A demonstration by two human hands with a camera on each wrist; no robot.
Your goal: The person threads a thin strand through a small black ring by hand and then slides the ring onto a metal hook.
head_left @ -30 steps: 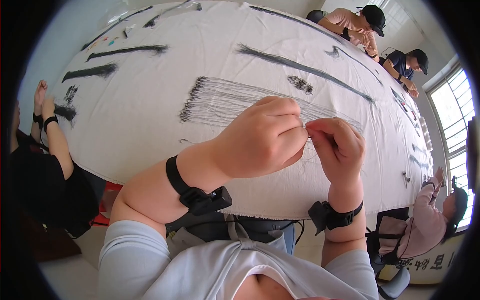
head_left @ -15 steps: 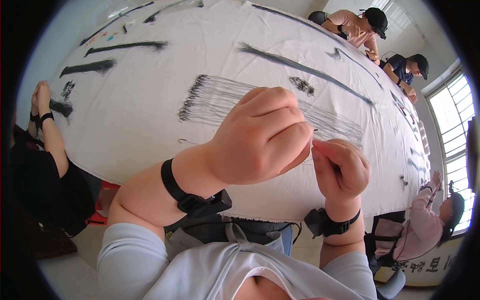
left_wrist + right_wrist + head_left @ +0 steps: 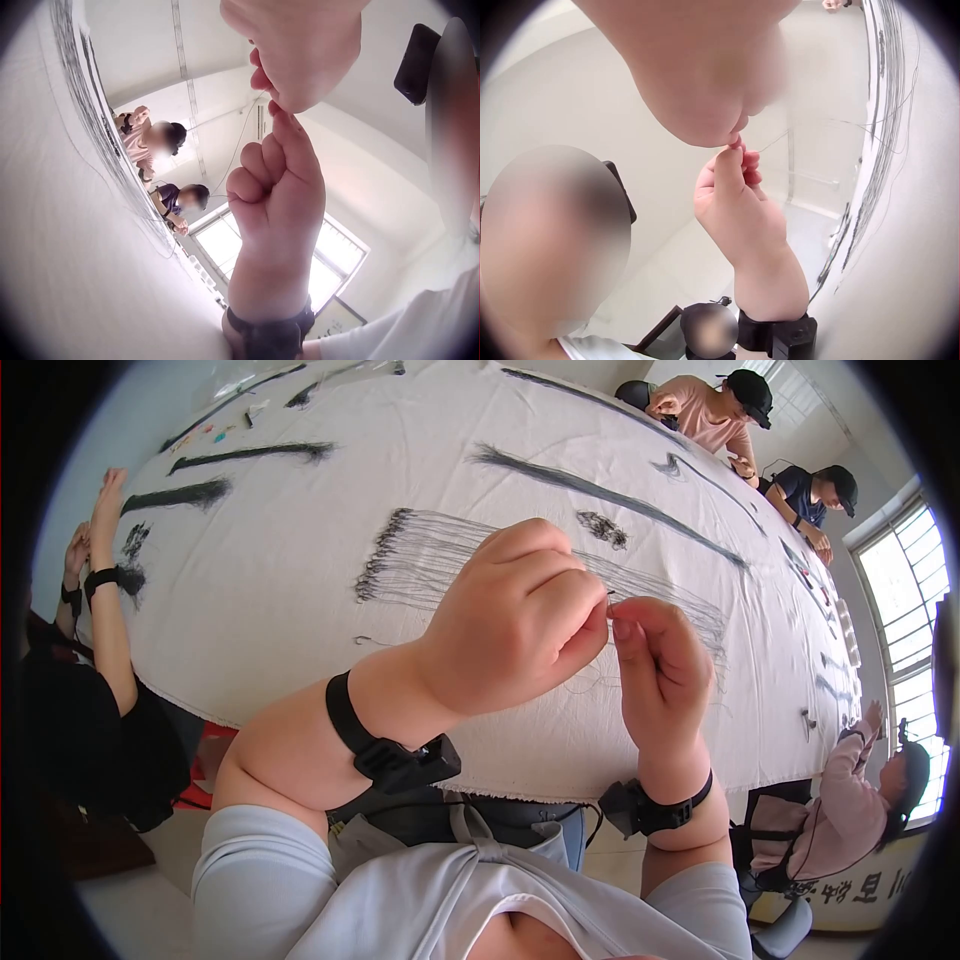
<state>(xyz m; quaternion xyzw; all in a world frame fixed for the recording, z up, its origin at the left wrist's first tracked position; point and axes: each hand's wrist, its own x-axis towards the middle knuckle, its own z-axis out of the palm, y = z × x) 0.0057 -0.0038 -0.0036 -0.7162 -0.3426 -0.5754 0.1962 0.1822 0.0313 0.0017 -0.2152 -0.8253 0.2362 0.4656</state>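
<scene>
Above the white cloth-covered table (image 3: 300,610), my left hand (image 3: 530,620) and right hand (image 3: 655,660) meet fingertip to fingertip. Both are curled and pinch a thin dark hair strand (image 3: 609,596) between them. The strand trails off the right fist in the left wrist view (image 3: 225,196) and shows as a fine line beside the left hand's fingertips in the right wrist view (image 3: 772,140). Just beyond the hands a row of knotted hair strands (image 3: 420,555) lies spread on the cloth.
Long dark hair bundles (image 3: 600,495) and a small tangle (image 3: 600,528) lie farther on the table. Other people sit around it: one at the left edge (image 3: 90,660), two at the far right (image 3: 760,440), one at the right (image 3: 860,790).
Both hands have stayed pinched together and shifted slightly; the right hand rose back up against the left. The person at the left raised an arm.
</scene>
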